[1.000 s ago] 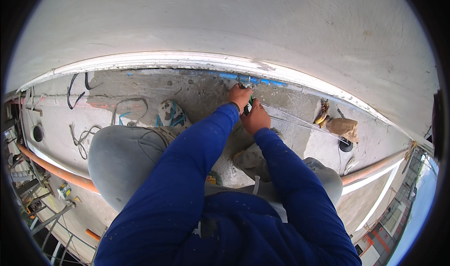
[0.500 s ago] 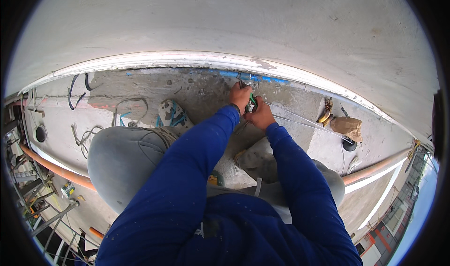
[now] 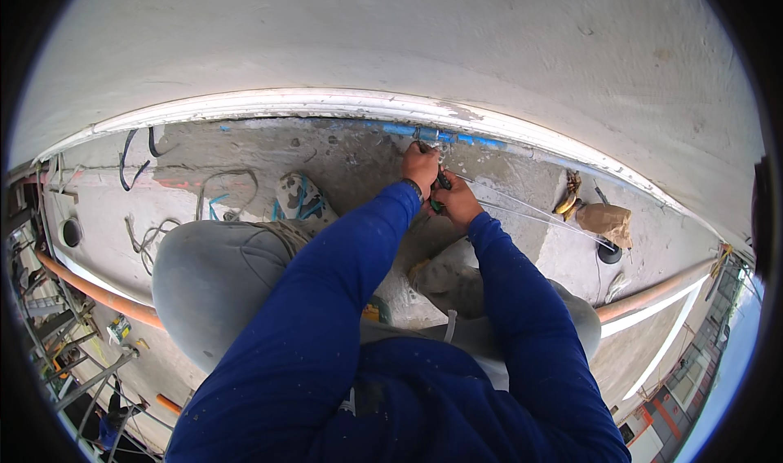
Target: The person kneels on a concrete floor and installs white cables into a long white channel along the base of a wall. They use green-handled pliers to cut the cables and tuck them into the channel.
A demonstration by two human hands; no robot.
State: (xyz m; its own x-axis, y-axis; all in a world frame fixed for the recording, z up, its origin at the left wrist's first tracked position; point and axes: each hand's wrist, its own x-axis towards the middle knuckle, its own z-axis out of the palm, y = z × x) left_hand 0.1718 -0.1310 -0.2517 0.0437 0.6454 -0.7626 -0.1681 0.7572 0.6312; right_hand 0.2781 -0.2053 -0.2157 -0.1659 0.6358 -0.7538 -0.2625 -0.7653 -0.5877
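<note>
My right hand (image 3: 461, 200) is closed around a hand tool (image 3: 441, 182) with green and black handles, perhaps pliers; its working end is hidden. Right beside it, my left hand (image 3: 420, 167) is closed too, with a small dark piece showing at the top of its fist. What that hand holds is mostly hidden. Just beyond both hands, a blue pipe (image 3: 400, 129) lies along the foot of the wall. Two thin white wires (image 3: 530, 210) stretch from near my right hand to a round black object (image 3: 608, 253) on the right.
A brown paper bag (image 3: 605, 221) and bananas (image 3: 568, 194) lie at the right. A camouflage cap-like item (image 3: 298, 198) and loose grey cord (image 3: 147, 239) are on the left. A white-edged wall (image 3: 391, 39) rises ahead. An orange pipe (image 3: 106, 290) runs behind at left, near metal scaffolding.
The green-handled tool has turned and dropped lower in my right hand, so less green shows. My right hand has shifted slightly right; my left stays nearly in place.
</note>
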